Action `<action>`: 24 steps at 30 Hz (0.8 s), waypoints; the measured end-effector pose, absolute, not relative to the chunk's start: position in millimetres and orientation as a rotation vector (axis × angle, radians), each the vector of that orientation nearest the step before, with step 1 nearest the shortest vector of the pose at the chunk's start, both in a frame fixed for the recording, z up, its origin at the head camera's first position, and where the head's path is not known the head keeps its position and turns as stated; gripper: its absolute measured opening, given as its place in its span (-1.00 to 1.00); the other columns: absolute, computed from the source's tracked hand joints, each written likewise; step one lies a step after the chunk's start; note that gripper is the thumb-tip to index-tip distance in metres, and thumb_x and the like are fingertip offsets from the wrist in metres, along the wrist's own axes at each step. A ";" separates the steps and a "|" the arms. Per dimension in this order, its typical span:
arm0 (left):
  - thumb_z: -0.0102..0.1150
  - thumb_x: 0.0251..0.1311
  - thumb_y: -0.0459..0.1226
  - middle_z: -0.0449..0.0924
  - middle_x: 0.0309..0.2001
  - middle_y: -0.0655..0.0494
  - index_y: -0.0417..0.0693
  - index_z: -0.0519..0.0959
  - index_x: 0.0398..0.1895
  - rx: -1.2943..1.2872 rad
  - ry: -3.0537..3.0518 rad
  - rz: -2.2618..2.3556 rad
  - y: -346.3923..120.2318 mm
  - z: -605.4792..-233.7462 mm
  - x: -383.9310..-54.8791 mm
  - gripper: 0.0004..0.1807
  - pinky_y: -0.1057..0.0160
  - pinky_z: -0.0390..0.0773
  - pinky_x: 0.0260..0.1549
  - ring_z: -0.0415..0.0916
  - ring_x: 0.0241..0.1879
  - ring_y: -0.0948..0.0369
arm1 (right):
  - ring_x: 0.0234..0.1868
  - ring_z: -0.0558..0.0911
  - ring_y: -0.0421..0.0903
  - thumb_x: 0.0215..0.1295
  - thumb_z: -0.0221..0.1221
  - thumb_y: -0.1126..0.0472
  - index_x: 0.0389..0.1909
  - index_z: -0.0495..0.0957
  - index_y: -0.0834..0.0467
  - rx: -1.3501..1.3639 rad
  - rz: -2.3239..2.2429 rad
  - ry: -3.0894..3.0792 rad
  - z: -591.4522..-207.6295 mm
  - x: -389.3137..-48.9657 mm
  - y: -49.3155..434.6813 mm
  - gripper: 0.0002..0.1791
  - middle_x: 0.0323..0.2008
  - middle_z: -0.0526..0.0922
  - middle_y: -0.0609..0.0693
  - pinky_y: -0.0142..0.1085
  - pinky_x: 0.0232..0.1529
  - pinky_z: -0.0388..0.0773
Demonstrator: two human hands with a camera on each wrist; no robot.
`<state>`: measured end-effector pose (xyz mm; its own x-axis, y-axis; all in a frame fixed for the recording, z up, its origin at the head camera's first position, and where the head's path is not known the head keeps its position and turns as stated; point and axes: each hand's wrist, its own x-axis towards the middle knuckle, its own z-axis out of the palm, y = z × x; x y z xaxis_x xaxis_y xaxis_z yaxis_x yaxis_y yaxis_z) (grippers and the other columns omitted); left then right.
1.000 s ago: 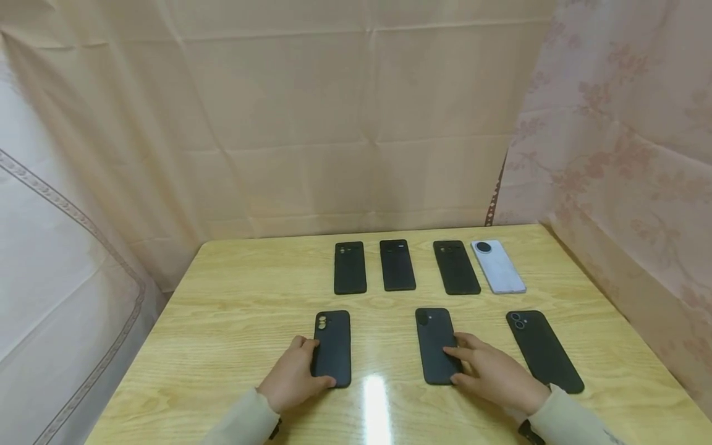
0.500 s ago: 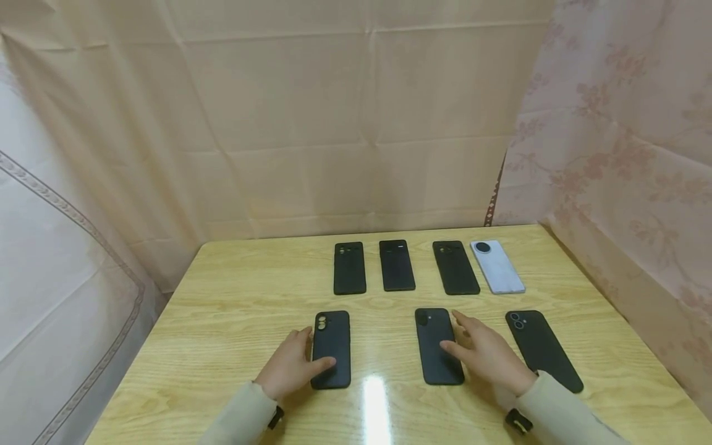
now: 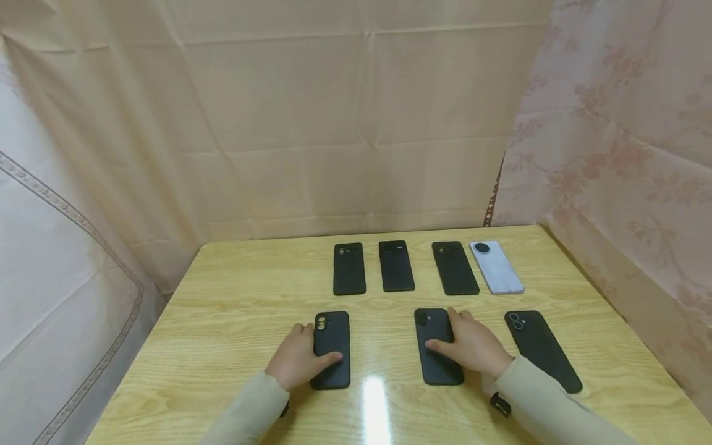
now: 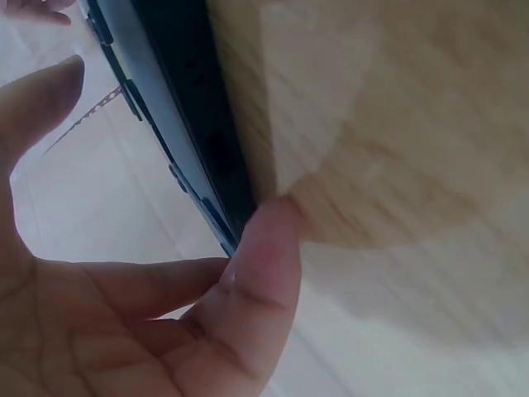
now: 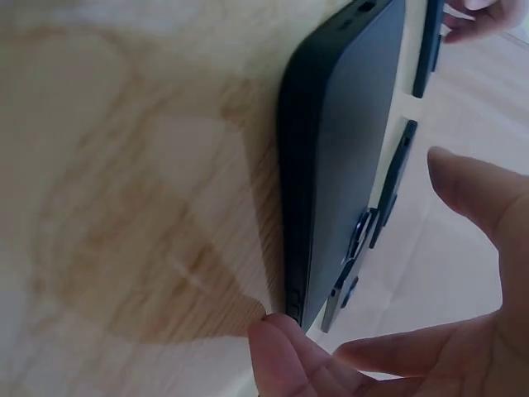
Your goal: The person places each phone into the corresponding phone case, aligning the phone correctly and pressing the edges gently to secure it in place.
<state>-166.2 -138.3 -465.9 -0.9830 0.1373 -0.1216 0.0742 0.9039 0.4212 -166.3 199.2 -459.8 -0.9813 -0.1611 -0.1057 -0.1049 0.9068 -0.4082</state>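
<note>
Left hand [image 3: 299, 358]: wide grip, fingertips touching the long outer edge of left dark phone [image 3: 332, 337], thumb over its face but clear of it in left wrist view; nothing pinched. That phone lies flat on wooden table [image 3: 222, 309], just inside the left fingers, camera end pointing away from the palm. Right hand [image 3: 473, 343]: also wide, fingertips at the outer edge of middle dark phone [image 3: 442, 369] near its camera end, thumb raised above the face, apart from it in right wrist view. Phone or only a case, can't tell for either. Outside the right grip, near the wrist: black phone [image 3: 545, 351] with two round lenses, flat. Beyond both grips, a row of four: first black phone [image 3: 349, 270], second black phone [image 3: 397, 267], third black phone [image 3: 456, 269], white phone [image 3: 497, 269] with round dark camera. Behind that, beige curtain [image 3: 278, 123]
</note>
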 end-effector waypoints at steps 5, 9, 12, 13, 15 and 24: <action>0.33 -0.03 0.30 0.49 0.01 -0.34 -0.58 0.36 0.21 0.186 2.965 0.512 -130.6 -468.3 -169.1 0.12 0.08 0.63 -0.26 0.52 -0.30 0.07 | -0.07 0.63 0.25 0.06 0.29 -0.36 0.31 0.21 0.57 -0.188 -0.505 2.937 -463.6 -171.6 193.3 0.18 0.12 0.42 0.53 0.06 -0.14 0.63; 0.30 -0.02 0.31 0.43 0.13 -0.46 -0.61 0.34 0.22 0.192 2.990 0.449 -125.7 -468.2 -170.4 0.14 0.01 0.66 -0.20 0.59 -0.18 -0.08 | -0.12 0.65 0.24 0.04 0.31 -0.38 0.26 0.24 0.63 -0.208 -0.431 2.950 -467.0 -175.5 188.6 0.20 0.14 0.39 0.55 0.04 -0.17 0.65; 0.30 -0.02 0.32 0.42 0.12 -0.48 -0.62 0.36 0.20 0.208 3.006 0.423 -122.8 -468.3 -171.3 0.14 0.03 0.68 -0.28 0.61 -0.26 -0.07 | -0.18 0.66 0.22 0.01 0.30 -0.41 0.23 0.25 0.65 -0.205 -0.384 2.947 -468.3 -177.6 185.3 0.23 0.15 0.37 0.55 0.02 -0.21 0.66; 0.30 -0.03 0.32 0.43 0.11 -0.48 -0.63 0.36 0.19 0.211 3.011 0.414 -122.0 -468.7 -171.8 0.14 0.05 0.68 -0.32 0.61 -0.31 -0.04 | -0.21 0.67 0.19 0.00 0.29 -0.43 0.22 0.25 0.66 -0.199 -0.373 2.941 -468.3 -178.3 184.2 0.24 0.16 0.37 0.55 0.01 -0.23 0.67; 0.29 -0.04 0.34 0.43 0.10 -0.48 -0.64 0.36 0.19 0.214 3.025 0.392 -120.4 -469.2 -172.5 0.16 0.08 0.67 -0.41 0.60 -0.40 0.00 | -0.29 0.66 0.13 -0.03 0.28 -0.46 0.21 0.26 0.67 -0.180 -0.355 2.932 -468.4 -180.0 182.3 0.27 0.14 0.39 0.52 -0.02 -0.29 0.67; 0.30 -0.10 0.37 0.43 0.07 -0.44 -0.66 0.35 0.17 0.187 3.049 0.329 -113.8 -468.8 -174.8 0.21 0.14 0.61 -0.56 0.52 -0.54 0.08 | -0.33 0.63 0.08 -0.09 0.26 -0.53 0.19 0.26 0.68 -0.156 -0.257 2.938 -471.9 -183.8 177.1 0.33 -0.02 0.52 0.46 -0.04 -0.34 0.65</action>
